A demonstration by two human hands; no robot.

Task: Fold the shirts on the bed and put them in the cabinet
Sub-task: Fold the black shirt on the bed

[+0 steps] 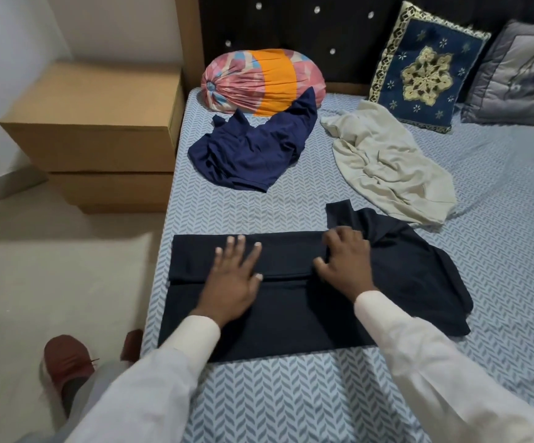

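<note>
Black shirt (291, 314) lies flat, partly folded lengthwise, sleeve bunched.

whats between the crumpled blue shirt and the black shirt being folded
In the head view, only a bare strip of patterned bedsheet separates the blue shirt from the black shirt.

White sleeves (419, 356), reddish-brown shoes (67, 356)
</note>
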